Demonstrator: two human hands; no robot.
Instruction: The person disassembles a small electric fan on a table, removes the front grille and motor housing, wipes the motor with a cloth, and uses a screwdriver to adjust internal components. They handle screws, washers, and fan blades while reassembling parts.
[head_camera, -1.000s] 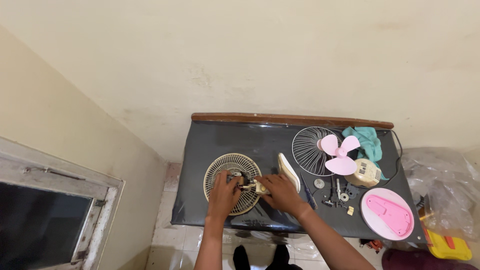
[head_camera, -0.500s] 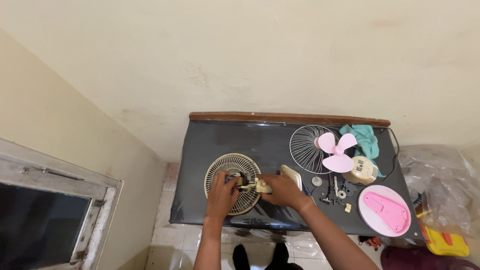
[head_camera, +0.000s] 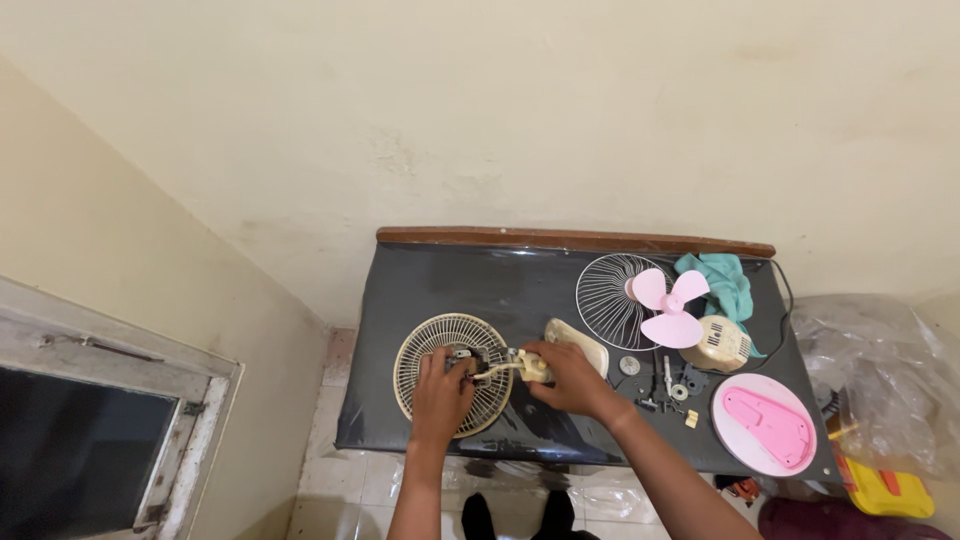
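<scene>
Under the fingers (head_camera: 452, 372) of the left hand lies a cream plastic fan grille (head_camera: 432, 352), matt. The table (head_camera: 450, 285) beneath it wears a glossy black sheet with a wooden back edge. Well right of the fingers, pink fan blades (head_camera: 668, 308) look smooth plastic, the teal cloth (head_camera: 728, 280) soft.

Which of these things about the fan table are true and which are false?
1. The left hand rests on the beige grille. True.
2. The pink blade lies on the floor. False: it lies on the table, by the white grille.
3. A teal cloth lies at the table's far right corner. True.
4. The right hand holds the pink base. False: it holds a small beige part next to the beige grille.
</scene>
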